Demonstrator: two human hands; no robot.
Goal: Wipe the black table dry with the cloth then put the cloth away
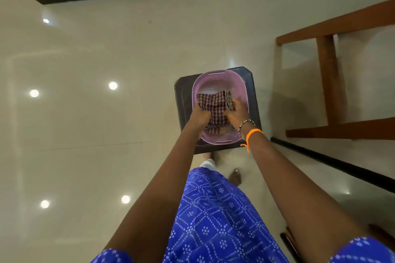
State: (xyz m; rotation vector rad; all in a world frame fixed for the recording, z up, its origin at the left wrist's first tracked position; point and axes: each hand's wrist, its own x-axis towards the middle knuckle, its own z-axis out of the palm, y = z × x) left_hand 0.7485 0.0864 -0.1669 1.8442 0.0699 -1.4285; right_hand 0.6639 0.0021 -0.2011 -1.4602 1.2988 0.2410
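A small black table stands low on the tiled floor in front of me. A lilac plastic basket sits on top of it and covers most of its surface. Inside the basket lies a checked maroon-and-white cloth. My left hand grips the cloth's left side. My right hand, with a bead bracelet and an orange thread at the wrist, grips the cloth's right side, where a folded edge sticks up. Both hands reach down into the basket.
A wooden furniture frame stands to the right of the table. A black floor strip runs along the right. Glossy cream tiles spread to the left. My bare foot and blue patterned dress are just below the table.
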